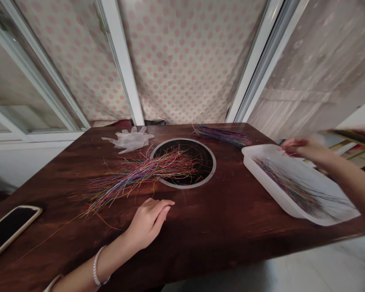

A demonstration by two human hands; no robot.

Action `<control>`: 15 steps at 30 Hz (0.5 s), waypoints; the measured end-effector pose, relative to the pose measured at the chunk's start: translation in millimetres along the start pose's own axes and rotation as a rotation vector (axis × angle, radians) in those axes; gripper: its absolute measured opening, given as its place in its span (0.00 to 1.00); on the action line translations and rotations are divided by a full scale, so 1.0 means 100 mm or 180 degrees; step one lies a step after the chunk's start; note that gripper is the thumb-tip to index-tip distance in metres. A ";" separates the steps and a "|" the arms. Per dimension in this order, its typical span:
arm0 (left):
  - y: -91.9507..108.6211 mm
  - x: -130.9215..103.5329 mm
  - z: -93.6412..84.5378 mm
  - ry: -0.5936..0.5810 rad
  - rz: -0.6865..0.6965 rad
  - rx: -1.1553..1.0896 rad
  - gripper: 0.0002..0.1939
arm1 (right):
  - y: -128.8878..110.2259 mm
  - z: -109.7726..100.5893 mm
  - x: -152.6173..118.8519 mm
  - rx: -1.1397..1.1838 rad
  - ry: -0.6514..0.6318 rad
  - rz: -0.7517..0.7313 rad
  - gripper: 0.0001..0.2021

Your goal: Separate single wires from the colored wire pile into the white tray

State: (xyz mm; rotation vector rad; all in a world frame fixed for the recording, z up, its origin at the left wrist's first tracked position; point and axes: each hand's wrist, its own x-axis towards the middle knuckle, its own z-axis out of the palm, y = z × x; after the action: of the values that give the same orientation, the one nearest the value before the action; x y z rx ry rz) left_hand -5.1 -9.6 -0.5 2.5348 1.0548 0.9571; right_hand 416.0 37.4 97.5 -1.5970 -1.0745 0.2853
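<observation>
Low over the table, my left hand [153,219] is closed, its thumb lying along the index finger, and no object shows in it. Just beyond it lies a large loose bundle of thin multicoloured wires [140,174], partly across a round black inset [205,166] with a pale rim. My right hand [304,148] is above the far rim of a white plastic tray [261,198], fingers pinched together and somewhat blurred. Whatever is in that pinch, if anything, is too small to make out. Inside the tray is another bunch of thin wires [292,188].
A darker bundle of wires [223,134] lies at the table's back edge. A crumpled clear plastic glove [129,139] is at the back left, a phone [10,229] at the left. Behind the wooden table [207,223] stand framed glass panels and a dotted curtain [182,61].
</observation>
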 end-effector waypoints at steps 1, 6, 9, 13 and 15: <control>0.00 0.00 0.00 0.0006 0.0043 0.0041 0.14 | 0.08 0.02 0.03 -0.0038 -0.0051 0.0053 0.07; -0.02 0.01 -0.01 0.0048 0.0262 0.0240 0.12 | 0.55 0.06 0.25 -0.0424 -0.0435 0.0404 0.12; -0.03 0.01 0.00 0.0052 0.0368 0.0313 0.11 | 0.81 0.06 0.35 -0.0725 -0.0688 0.0595 0.16; -0.01 0.02 -0.01 0.0010 0.0441 0.0392 0.11 | 0.98 0.01 0.43 -0.0868 -0.0813 0.0553 0.13; -0.01 0.03 -0.01 -0.0005 0.0446 0.0411 0.12 | 0.98 -0.03 0.47 -0.0886 -0.0715 0.0511 0.12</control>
State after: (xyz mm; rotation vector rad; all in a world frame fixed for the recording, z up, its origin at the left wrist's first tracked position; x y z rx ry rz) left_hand -4.3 -6.7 1.2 2.7455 0.9791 0.9503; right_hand 491.6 75.5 28.8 -1.9400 -1.1982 0.4467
